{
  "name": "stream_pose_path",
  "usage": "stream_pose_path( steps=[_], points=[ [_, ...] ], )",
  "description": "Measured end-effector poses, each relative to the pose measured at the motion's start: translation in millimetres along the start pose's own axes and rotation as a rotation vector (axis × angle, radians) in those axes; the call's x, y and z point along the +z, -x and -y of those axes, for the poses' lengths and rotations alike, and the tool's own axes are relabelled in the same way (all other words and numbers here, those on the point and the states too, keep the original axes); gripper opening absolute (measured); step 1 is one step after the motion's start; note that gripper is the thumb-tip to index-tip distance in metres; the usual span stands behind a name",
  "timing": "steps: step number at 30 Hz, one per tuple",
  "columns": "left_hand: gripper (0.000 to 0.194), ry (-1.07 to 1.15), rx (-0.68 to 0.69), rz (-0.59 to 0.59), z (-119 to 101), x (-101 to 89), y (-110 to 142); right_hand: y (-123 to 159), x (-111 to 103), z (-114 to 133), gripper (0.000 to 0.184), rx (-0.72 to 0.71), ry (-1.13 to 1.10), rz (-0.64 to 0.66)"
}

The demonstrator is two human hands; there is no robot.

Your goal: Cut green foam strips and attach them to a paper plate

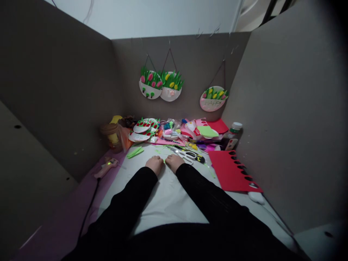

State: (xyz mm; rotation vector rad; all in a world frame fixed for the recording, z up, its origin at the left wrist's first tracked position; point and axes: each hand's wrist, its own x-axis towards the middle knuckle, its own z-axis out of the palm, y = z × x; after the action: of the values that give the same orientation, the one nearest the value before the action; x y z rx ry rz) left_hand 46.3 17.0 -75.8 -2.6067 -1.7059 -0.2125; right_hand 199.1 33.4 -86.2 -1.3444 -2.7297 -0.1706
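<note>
Both hands low over the white-covered counter (165,203), close together, sleeves black. Left hand (154,165) and right hand (174,163) nearly meet, fingers curled inward and narrow. A small green piece (164,161) shows in the gap between them; cannot tell which fingers grip it, or how firmly.

Ahead and left of the left hand: a loose bunch of green paper strips (135,152). Farther left, a pink glue gun (108,166), its light lit, cord trailing back toward the wearer. Beyond the strips, a brown cup (108,129).

Just right of the right hand: scissors (185,154) with white handles, a black-and-yellow cutter (200,158) beside them. Farther right, a red sheet (228,170), dark openings along its right side; a white-capped bottle (232,139) behind it.

Straight ahead of both hands, a jumble of packets and coloured paper; ahead-left, paper plates (141,127) with red flowers. Above all this, three decorated plates (170,95) hang on the grey back panel (190,72).
</note>
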Motion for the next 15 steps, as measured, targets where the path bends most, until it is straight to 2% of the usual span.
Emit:
stream_pose_path(
  steps=[9, 15],
  points=[
    [0.027, 0.020, 0.007, -0.056, 2.6, 4.9, 1.7, -5.7, -2.6, 12.0, 0.027, 0.005, 0.054, 0.024],
    [0.027, 0.004, -0.003, -0.041, 2.8, 5.0, -0.6, -1.6, -3.1, 8.9, 0.024, 0.060, -0.036, -0.013]
  ],
)
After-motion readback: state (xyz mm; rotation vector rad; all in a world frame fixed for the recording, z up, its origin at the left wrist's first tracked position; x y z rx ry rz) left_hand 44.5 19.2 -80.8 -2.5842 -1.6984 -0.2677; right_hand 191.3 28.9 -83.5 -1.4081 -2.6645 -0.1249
